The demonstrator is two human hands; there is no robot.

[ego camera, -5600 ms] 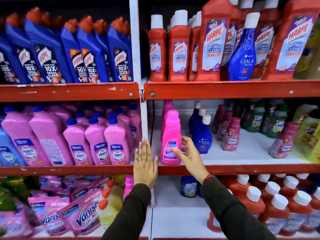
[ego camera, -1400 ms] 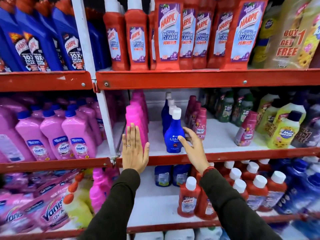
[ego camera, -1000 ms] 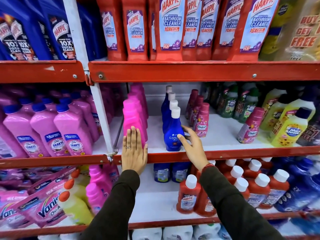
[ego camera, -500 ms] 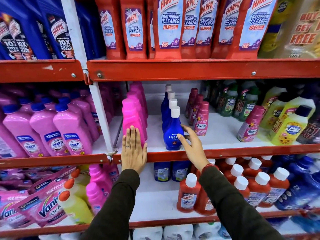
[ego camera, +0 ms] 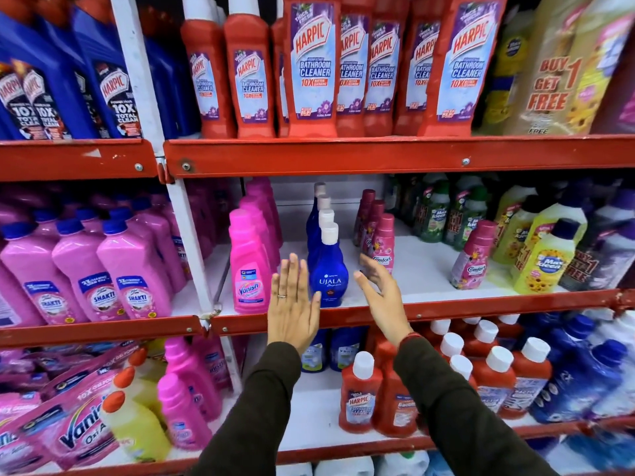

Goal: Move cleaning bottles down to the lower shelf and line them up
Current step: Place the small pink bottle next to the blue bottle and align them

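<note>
A row of blue Ujala bottles (ego camera: pixel 328 269) with white caps runs front to back on the middle shelf (ego camera: pixel 429 309). My left hand (ego camera: pixel 292 304) is flat and open just left of the front bottle, its thumb at the bottle's base. My right hand (ego camera: pixel 381 297) is open on the bottle's right side, a little apart from it. A row of pink Vanish bottles (ego camera: pixel 249 266) stands left of my left hand. Red Harpic bathroom cleaner bottles (ego camera: pixel 311 68) fill the upper shelf. Both sleeves are dark.
Small pink Comfort bottles (ego camera: pixel 381 243) stand right of the Ujala row, one more Comfort bottle (ego camera: pixel 476 257) farther right beside yellow Max Kleen bottles (ego camera: pixel 546 259). The lowest shelf holds small red Harpic bottles (ego camera: pixel 360 393). A white upright post (ego camera: pixel 187 235) divides the bays.
My left hand has moved right, off the pink Vanish bottle, to the left side of the front Ujala bottle. My right hand has drawn slightly away from the bottle's right side.
</note>
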